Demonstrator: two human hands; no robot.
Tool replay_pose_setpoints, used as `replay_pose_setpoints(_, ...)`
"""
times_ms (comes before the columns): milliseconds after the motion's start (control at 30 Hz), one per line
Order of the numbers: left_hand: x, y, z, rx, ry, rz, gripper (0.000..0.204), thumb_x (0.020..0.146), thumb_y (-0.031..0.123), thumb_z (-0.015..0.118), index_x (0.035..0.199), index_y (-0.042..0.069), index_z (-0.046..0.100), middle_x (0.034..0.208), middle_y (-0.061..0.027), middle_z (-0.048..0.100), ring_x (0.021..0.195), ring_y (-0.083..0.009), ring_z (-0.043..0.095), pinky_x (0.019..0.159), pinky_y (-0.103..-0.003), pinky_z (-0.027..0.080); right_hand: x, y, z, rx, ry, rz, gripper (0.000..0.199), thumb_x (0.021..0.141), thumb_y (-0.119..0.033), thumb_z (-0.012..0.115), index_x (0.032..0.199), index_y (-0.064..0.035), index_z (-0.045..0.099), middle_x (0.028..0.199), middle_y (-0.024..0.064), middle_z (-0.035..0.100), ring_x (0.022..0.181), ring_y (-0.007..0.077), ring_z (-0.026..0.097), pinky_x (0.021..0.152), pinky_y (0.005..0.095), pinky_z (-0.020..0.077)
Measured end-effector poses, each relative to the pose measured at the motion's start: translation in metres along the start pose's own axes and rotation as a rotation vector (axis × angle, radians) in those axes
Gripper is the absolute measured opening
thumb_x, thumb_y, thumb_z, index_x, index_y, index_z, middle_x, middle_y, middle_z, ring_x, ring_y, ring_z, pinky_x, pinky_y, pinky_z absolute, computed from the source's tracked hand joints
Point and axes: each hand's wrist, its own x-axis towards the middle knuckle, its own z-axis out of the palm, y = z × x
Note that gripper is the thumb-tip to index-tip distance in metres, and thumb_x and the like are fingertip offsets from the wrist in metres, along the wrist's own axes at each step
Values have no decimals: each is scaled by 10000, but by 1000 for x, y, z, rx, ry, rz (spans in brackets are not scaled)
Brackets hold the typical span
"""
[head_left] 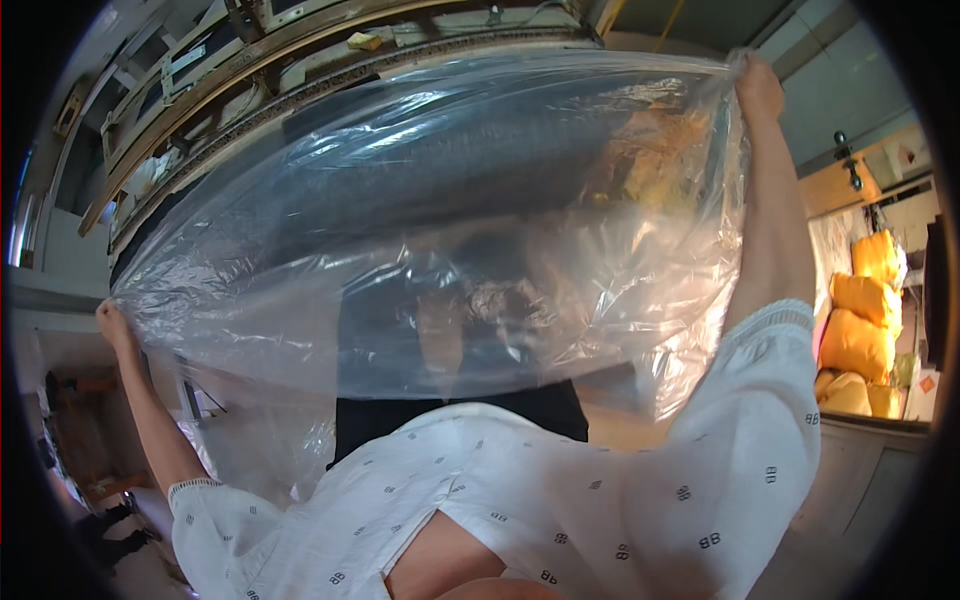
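Observation:
A large clear plastic sheet (440, 240) is stretched wide in front of me, wrinkled and shiny; whether it is a bag or a single layer I cannot tell. At the far left my left hand (114, 322) is closed on one gathered corner. My right hand (760, 88) grips the opposite corner, higher up and farther away at the right. Both arms are spread wide. Between them the plastic sags over a dark surface and my dark-clothed legs, which show through it.
Beyond the sheet runs a machine or workbench with a long wooden rail (190, 105) and a small yellowish block (364, 41). Stacked yellow sacks (860, 310) show through an opening at the right. A wooden board with a dark handle (848, 165) is nearby.

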Motion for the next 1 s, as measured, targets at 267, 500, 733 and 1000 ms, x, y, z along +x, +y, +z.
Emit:
replay_pose_setpoints(267, -40, -6, 22, 120, -99, 51, 282, 896, 248, 471, 997, -7, 534, 917, -131, 579, 874, -230, 542, 811, -318, 405, -61, -104, 22, 318, 218, -523, 427, 711, -89, 670, 1070, -65, 439, 1224, 122, 407, 1053, 332, 481, 845, 388, 440)
replay_pose_setpoints(500, 1, -40, 3, 421, -193, 67, 295, 904, 269, 433, 974, -5, 519, 911, -176, 580, 848, -295, 565, 771, -360, 420, -84, -116, 43, 614, -51, -242, 385, 740, -150, 668, 1044, -31, 464, 1199, 158, 428, 1030, 334, 498, 814, 385, 445)
replay_pose_setpoints(733, 57, -76, -39, 835, -265, 106, 437, 905, 347, 389, 1169, 14, 490, 1101, -253, 538, 1043, -401, 503, 859, -422, 408, -54, -137, 60, 304, -345, -239, 416, 842, -455, 477, 906, -71, 625, 941, 124, 605, 872, 322, 565, 731, 397, 437)
replay_pose_setpoints(1000, -13, 103, 100, -377, 112, -46, 212, 815, 258, 551, 802, 47, 562, 629, -38, 534, 542, -135, 490, 506, -280, 396, -47, -77, 109, 835, -812, 293, 598, 899, -462, 408, 1267, 8, 450, 1312, 130, 446, 1172, 227, 443, 990, 305, 308)
